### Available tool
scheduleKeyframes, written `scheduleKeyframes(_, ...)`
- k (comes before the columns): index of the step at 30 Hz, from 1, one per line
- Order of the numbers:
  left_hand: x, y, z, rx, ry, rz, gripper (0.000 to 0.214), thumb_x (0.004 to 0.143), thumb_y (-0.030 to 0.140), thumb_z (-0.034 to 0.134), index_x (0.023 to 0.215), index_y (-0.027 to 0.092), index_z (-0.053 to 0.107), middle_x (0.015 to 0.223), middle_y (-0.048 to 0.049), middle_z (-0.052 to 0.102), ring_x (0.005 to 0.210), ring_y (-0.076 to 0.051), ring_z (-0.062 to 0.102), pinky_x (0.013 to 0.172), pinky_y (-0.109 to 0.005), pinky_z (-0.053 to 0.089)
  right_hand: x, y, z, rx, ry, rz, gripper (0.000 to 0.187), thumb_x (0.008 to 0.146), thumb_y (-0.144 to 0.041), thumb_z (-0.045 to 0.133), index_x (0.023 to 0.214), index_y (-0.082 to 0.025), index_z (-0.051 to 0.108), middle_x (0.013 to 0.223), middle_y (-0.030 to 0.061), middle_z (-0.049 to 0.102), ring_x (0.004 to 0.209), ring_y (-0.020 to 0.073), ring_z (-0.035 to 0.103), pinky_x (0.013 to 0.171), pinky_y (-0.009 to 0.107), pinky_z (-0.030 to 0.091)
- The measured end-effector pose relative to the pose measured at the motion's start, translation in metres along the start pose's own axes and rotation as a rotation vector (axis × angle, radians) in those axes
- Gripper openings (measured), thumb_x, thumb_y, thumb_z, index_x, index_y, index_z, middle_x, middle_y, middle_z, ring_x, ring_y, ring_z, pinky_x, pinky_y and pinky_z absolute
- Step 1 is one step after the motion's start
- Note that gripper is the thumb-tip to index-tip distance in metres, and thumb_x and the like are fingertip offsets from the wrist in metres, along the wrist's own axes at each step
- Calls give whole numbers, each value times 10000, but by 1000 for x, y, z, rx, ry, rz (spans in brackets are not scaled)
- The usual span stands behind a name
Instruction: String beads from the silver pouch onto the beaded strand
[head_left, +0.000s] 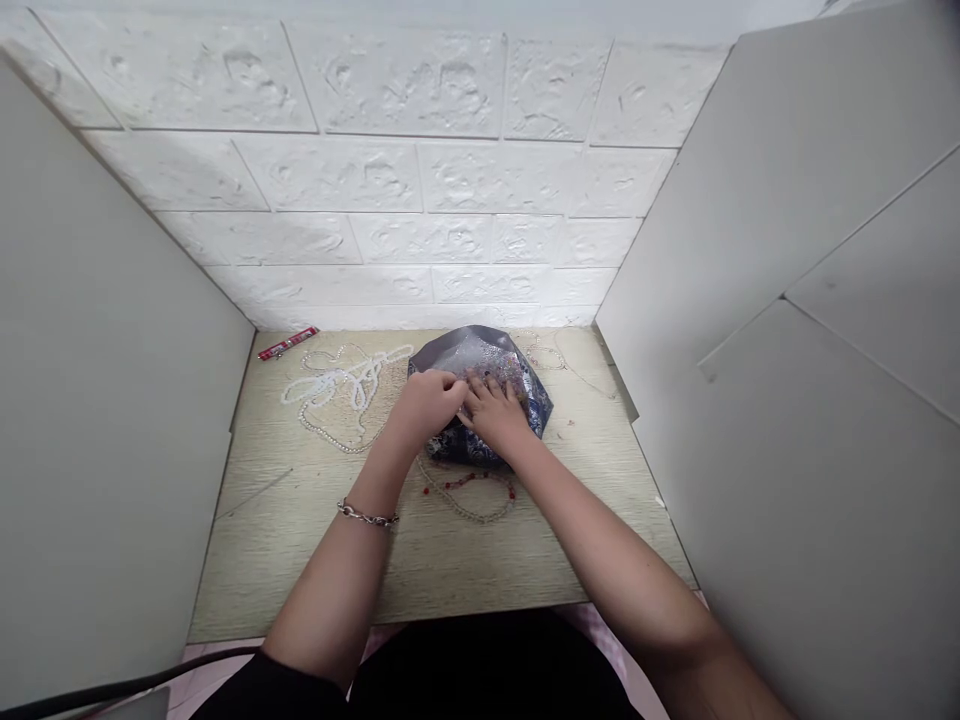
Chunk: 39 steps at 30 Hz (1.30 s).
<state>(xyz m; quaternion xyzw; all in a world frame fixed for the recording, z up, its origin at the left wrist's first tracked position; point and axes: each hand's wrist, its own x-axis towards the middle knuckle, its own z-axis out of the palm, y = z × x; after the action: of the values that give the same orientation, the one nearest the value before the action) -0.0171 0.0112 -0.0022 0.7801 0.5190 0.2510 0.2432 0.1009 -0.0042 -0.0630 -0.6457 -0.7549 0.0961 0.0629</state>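
A dark blue patterned bag lies on the table with its greyish lining turned up. Small mixed beads are heaped on it. My left hand is at the bag's left side, fingers closed together; whatever they pinch is hidden. My right hand rests with spread fingers on the beads, its fingertips close to the left hand. In front of the bag, a string of clear and red beads curves over the table.
White and clear bead strands lie loosely at the left. Behind them is a narrow red patterned item. Thin strands lie at the back right. Grey panels flank the wooden table, and a white brick wall closes the back.
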Motion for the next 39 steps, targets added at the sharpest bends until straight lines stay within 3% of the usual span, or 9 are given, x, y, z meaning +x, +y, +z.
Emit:
scheduleKeyframes(6,1,-6,-17,-116,-113,-91,279,620,211,427,350,168,483,354,3,386,406,-107,355,425,-238,219,-1,5,-4,128,49,266,571,847,-470,218,1353,-207,178,1427,71,80,1298,279,99,1032,445,154)
scheduleKeyframes(12,2,-15,-19,-251,-130,-97,273,599,202,455,338,167,529,349,1,408,379,-99,327,388,-225,193,1,8,-4,117,63,296,519,871,-371,206,1345,-160,195,1421,116,73,1293,270,127,1014,428,197)
scheduleKeyframes(15,2,-16,-19,-244,-133,-107,274,599,203,454,337,164,527,359,1,413,386,-96,322,389,-221,191,1,10,-5,48,129,260,437,865,-259,240,1263,-118,351,1347,151,264,1233,259,263,982,373,261)
scheduleKeyframes(18,3,-16,-19,-202,-137,-112,284,613,213,443,346,164,524,376,-2,421,391,-95,313,393,-224,193,-1,12,-10,-32,195,206,338,816,-121,277,1032,-99,536,1088,153,491,1055,224,434,900,308,338)
scheduleKeyframes(24,2,-18,-18,-231,-141,-108,269,613,219,459,357,160,516,403,-9,449,416,-103,349,409,-229,206,-5,16,-19,91,184,140,289,831,-222,331,943,-190,595,927,75,554,872,176,507,796,277,386)
scheduleKeyframes(27,2,-18,-18,-220,-143,-95,265,619,220,456,373,162,532,410,-12,466,423,-105,356,415,-228,217,-5,17,-19,185,307,134,321,841,-296,325,976,-202,601,1038,73,522,960,172,484,864,274,362)
scheduleKeyframes(30,2,-16,-19,-179,-141,-92,271,627,218,446,374,164,525,402,-9,452,419,-105,356,415,-226,230,-3,18,-18,205,384,190,346,814,-226,334,1081,-175,548,1242,101,387,1145,209,372,957,298,296)
scheduleKeyframes(34,2,-11,-17,-119,-148,-105,279,641,220,424,378,168,503,393,-3,429,423,-109,374,419,-225,243,-2,18,-14,276,219,278,487,808,-209,309,1289,-133,305,1382,160,165,1240,253,270,971,355,287)
scheduleKeyframes(39,2,-7,-14,-125,-139,-77,290,646,204,421,363,170,473,379,-1,418,422,-108,379,423,-227,243,-1,16,-9,252,75,278,605,839,-483,223,1352,-170,157,1421,125,48,1280,281,178,995,415,245)
